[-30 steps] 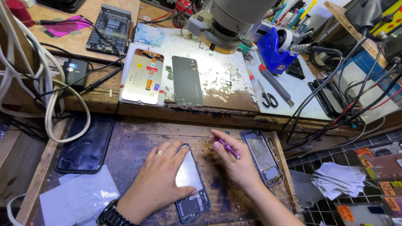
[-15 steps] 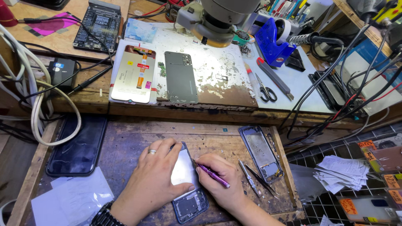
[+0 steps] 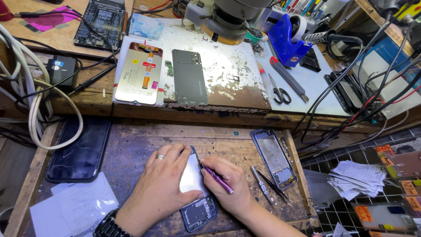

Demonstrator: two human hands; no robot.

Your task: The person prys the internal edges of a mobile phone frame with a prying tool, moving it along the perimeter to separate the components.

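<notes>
Now | phone pinned flat by left hand | purple tool pinched by right hand beside phone's edge | frame right of phone

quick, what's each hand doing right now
Left hand: open, flat on the opened phone, pressing it down.
Right hand: closed on a purple tool, its tip at the phone's edge.

The worktop is rough, stained wood. The opened phone shows a pale, smooth sheen under the hands, with matt dark plastic at its lower end. The purple tool looks glossy. The phone frame is dull metal; the dark screen panel is glossy glass.
</notes>
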